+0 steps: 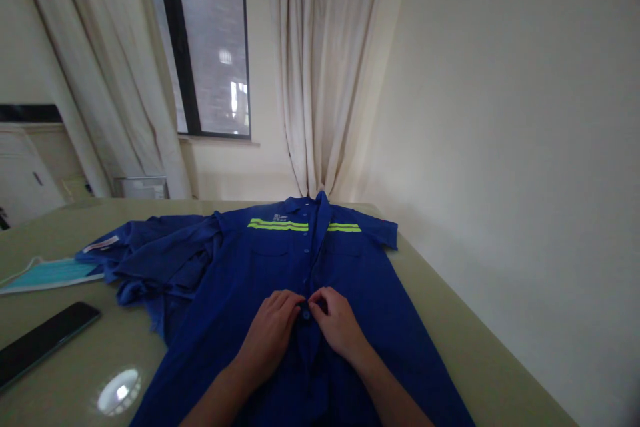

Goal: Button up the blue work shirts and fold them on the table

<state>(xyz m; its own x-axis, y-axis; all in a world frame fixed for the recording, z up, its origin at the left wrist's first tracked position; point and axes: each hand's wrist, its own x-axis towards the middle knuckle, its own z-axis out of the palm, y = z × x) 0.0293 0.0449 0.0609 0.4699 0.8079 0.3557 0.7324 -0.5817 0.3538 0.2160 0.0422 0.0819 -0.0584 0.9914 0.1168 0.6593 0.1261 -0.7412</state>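
A blue short-sleeved shirt [370, 280] with yellow-green chest stripes lies spread on the table, its collar at the far end. Buttons run down its front, and the upper part of the placket hangs apart. My left hand [274, 327] pinches the placket edge from the left, near a button [306, 314]. From the right, my right hand [339, 321] pinches the cloth at the same spot, thumb and forefinger together. The fingertips of both hands nearly meet just above that button.
A crumpled blue garment [165, 257] lies left of the shirt. Farther left are a light blue face mask [55, 273] and a black phone [47, 340] on the greenish table [480, 327]. A wall stands along the right; curtains and a window are behind.
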